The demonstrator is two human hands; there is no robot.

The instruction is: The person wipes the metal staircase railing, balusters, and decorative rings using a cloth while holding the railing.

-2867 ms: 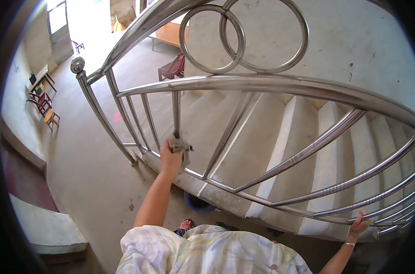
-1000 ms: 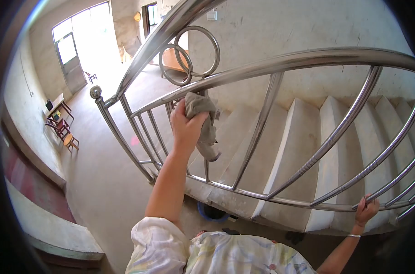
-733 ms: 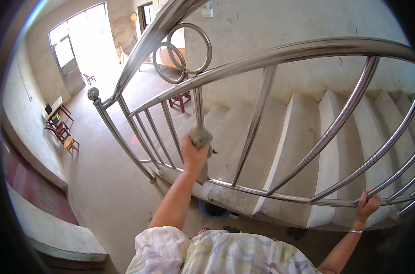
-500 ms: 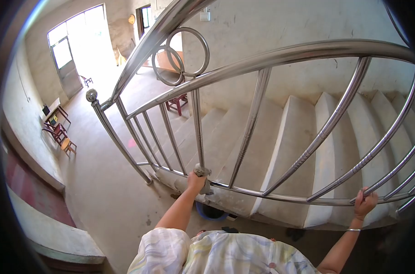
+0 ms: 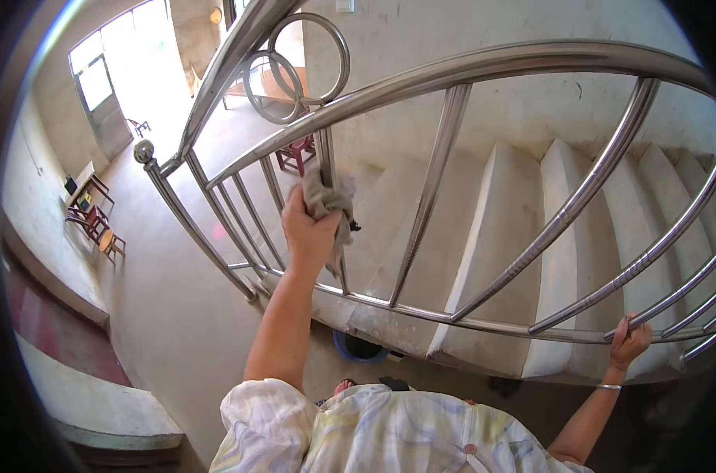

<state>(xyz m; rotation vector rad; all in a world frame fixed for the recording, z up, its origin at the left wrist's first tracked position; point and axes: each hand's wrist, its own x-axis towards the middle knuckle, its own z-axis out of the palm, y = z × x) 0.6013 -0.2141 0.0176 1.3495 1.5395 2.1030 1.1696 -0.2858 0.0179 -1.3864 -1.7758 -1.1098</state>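
Note:
My left hand [image 5: 309,235] is closed on a grey-brown cloth [image 5: 325,197], which is wrapped about an upright baluster [image 5: 326,154] of the shiny metal stair railing [image 5: 531,61]. One end of the cloth hangs down along the bar. At the far right, my right hand [image 5: 631,344] grips the lower part of the railing, where a slanted baluster meets the bottom rail [image 5: 500,325]. A bracelet [image 5: 608,386] circles that wrist.
Concrete stairs [image 5: 484,236] rise to the right behind the railing. Below the railing sits a dark blue basin [image 5: 359,347]. A red stool [image 5: 296,154] stands beyond the balusters, and a wooden stool [image 5: 112,243] and chair [image 5: 90,221] by the left wall.
My left hand has moved up the baluster with the cloth, from its foot to its upper half. The right hand keeps its hold. The view has tipped slightly downward.

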